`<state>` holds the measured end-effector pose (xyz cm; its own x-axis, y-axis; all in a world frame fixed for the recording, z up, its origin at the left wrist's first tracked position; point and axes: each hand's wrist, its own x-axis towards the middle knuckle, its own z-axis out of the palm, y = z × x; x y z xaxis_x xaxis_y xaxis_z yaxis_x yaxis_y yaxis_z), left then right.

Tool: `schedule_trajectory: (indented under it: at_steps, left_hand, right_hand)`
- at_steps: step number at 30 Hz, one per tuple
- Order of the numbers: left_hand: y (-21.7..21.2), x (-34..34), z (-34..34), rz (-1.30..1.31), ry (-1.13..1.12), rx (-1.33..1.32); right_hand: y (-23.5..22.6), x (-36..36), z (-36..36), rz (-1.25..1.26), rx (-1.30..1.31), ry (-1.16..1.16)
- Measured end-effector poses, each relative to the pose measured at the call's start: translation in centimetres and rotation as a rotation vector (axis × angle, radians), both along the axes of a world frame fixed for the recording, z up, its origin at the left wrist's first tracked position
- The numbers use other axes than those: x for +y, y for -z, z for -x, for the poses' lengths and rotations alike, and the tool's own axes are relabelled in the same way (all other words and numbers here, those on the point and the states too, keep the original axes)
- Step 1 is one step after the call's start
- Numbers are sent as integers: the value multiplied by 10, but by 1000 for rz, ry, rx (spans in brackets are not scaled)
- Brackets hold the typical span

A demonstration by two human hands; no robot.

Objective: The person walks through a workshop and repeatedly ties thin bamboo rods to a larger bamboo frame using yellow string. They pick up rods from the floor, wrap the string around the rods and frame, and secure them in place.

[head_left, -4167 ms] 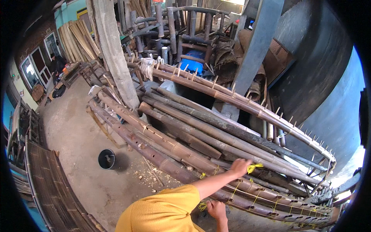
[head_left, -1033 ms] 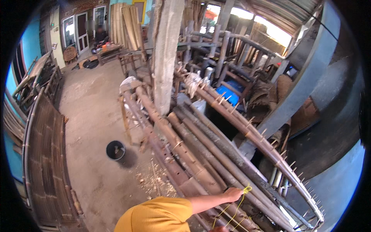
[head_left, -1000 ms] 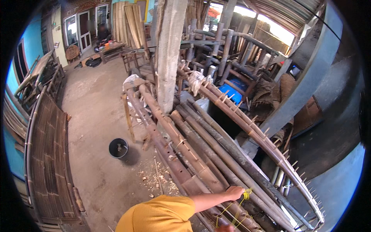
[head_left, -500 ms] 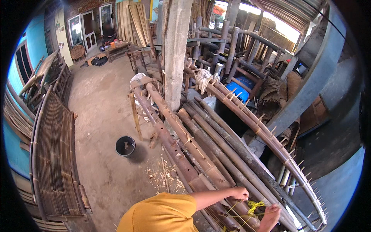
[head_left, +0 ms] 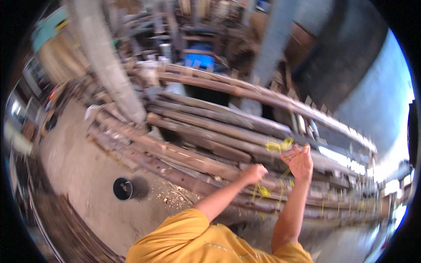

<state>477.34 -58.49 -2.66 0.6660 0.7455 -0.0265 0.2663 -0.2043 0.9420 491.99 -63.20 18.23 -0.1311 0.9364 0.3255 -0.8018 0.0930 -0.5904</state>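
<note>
My left hand is closed above the bamboo poles, with a thin yellow strand running down from beside its fingers; motion blurs the grip. Raised to the right, my right hand pinches yellow string between thumb and fingers. A loose looped bundle of yellow string hangs beside that hand. Lower down, a small yellow tangle of string lies by the brown bamboo pole with holes along it. Further yellow ties show along the poles at right.
Several long bamboo poles lie beyond my hands. Behind them runs a pole with upright pegs. A concrete post rises at left. A black bucket and wood shavings are on the floor. A slatted bamboo panel lies lower left.
The view has swung to the right and blurred. Both forearms now show, and my right hand is raised with the string. The yellow bundle now hangs higher, beside the right hand.
</note>
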Motion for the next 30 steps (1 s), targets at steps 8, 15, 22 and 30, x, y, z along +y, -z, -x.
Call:
schedule_trajectory:
  at_steps: [8, 15, 22, 30]
  left_hand:
    - [4, 13, -15, -106, -158, 190]
    - [-22, 29, -20, 835, 179, -224]
    - [-45, 82, -27, 635, 54, -285]
    - [89, 185, -36, 332, -891, 109]
  right_hand:
    - [-10, -130, -47, -319, 182, -24]
    - [40, -339, -26, 94, 253, 727]
    - [213, -481, -20, 675, 877, 1319]
    - [267, -506, 32, 1079, 964, 1305]
